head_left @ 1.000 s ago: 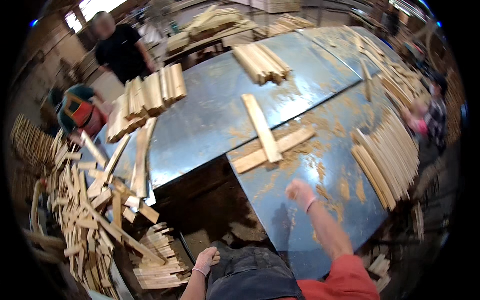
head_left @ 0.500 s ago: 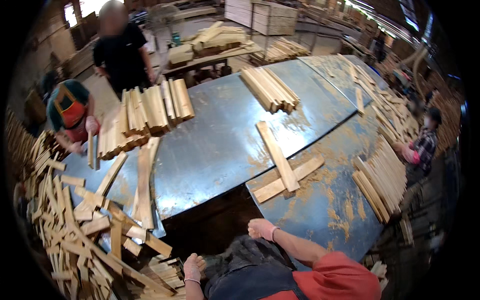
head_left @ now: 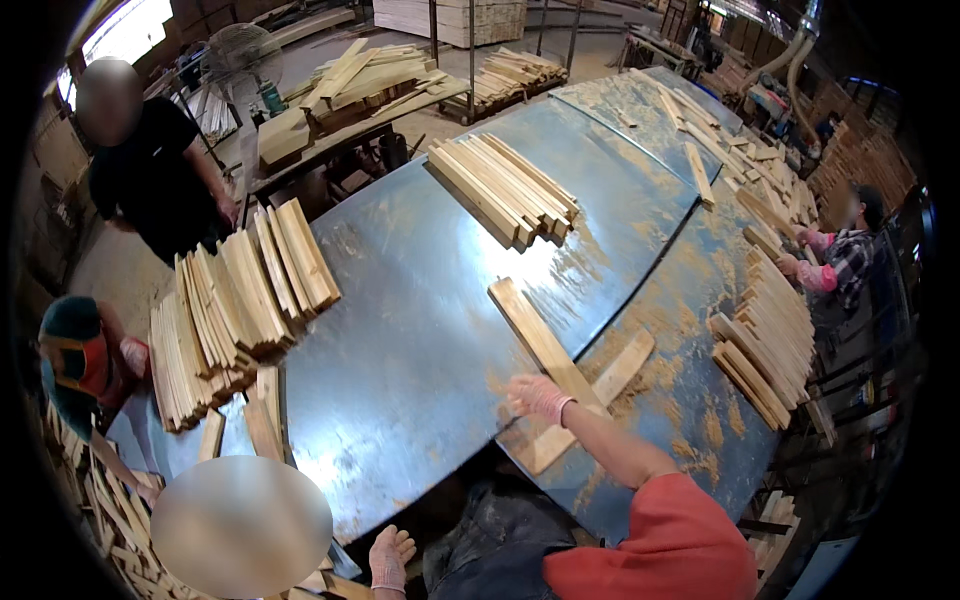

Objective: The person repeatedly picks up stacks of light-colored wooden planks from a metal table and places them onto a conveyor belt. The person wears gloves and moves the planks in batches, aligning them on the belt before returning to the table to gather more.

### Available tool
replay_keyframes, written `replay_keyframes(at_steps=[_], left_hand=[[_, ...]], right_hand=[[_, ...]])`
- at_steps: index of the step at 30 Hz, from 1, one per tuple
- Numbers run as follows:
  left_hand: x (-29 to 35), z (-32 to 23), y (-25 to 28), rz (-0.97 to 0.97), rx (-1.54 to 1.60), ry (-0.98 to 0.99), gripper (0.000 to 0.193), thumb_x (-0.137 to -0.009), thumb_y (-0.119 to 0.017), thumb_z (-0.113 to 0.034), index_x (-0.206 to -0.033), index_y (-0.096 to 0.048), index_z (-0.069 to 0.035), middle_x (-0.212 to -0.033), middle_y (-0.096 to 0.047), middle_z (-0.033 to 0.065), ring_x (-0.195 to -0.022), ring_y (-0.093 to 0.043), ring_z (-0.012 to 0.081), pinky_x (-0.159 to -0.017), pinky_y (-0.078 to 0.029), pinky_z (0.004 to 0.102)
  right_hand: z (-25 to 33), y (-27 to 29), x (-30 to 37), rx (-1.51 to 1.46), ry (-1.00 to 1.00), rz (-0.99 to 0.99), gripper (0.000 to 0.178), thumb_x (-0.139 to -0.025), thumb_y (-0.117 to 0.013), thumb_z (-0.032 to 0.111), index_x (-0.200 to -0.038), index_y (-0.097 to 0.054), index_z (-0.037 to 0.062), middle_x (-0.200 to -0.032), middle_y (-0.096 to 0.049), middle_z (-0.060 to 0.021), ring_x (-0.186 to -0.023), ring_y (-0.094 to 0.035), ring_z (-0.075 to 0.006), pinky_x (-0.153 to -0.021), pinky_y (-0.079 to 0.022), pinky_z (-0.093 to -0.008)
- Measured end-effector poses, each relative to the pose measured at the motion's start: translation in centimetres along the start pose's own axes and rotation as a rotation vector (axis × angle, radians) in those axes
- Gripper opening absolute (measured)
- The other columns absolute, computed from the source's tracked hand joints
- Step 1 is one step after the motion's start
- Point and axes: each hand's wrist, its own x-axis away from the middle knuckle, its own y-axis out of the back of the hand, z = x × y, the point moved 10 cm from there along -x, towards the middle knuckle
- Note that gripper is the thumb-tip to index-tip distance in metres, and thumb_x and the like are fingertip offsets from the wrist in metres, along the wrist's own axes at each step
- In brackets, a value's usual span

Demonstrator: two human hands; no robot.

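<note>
My right hand (head_left: 540,398), in a pale glove, reaches over the metal table beside the near part of a wooden board (head_left: 537,335). Its fingers look loosely spread and hold nothing that I can make out; contact with the board is unclear. This board lies across a second wooden board (head_left: 627,366), which my forearm partly covers. Low in front of me, by the table's edge, my gloved left hand (head_left: 392,555) is open, fingers slightly bent and nothing in them.
Sawdust-strewn metal table (head_left: 400,300) carries rows of boards at left (head_left: 240,310), far middle (head_left: 505,190) and right (head_left: 765,345). A dark gap separates me from its edge. Co-workers stand at left (head_left: 150,170) and right (head_left: 850,255). A blurred patch covers part of the lower-left wood pile.
My right hand has moved forward from near my body to the crossed boards, its fingers loosening. My left hand stays low. The view has turned, and the right-hand co-worker's arms have shifted.
</note>
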Motion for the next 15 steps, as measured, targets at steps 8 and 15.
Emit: replay_keyframes(at_steps=[8, 15], left_hand=[[-10.3, -13.0, -15.3, 0.32, -0.41, 0.029, 0.027, -0.1, -0.071, -0.026, -0.113, -0.075, -0.002, -0.103, -0.074, 0.0105, -0.076, -0.067, 0.0149, -0.072, -0.057, 0.0297], [-10.4, -25.9, -40.3, 0.237, -1.265, -0.495, 0.069, -0.095, -0.072, -0.042, -0.146, -0.059, 0.003, -0.146, -0.062, 0.023, -0.143, -0.055, 0.0325, -0.119, -0.043, 0.0419]], right_hand=[[29.7, 10.2, -13.9, 0.678, 0.576, -0.664, 0.043, -0.093, -0.074, 0.032, -0.119, -0.065, -0.0002, -0.092, -0.068, -0.0153, -0.09, -0.068, -0.0287, -0.083, -0.055, -0.0446], [44.5, 19.3, -20.9, 0.969, 0.619, -1.138, 0.068, -0.092, -0.073, 0.041, -0.145, -0.06, 0.0007, -0.133, -0.069, -0.0296, -0.126, -0.063, -0.0486, -0.109, -0.051, -0.0542]])
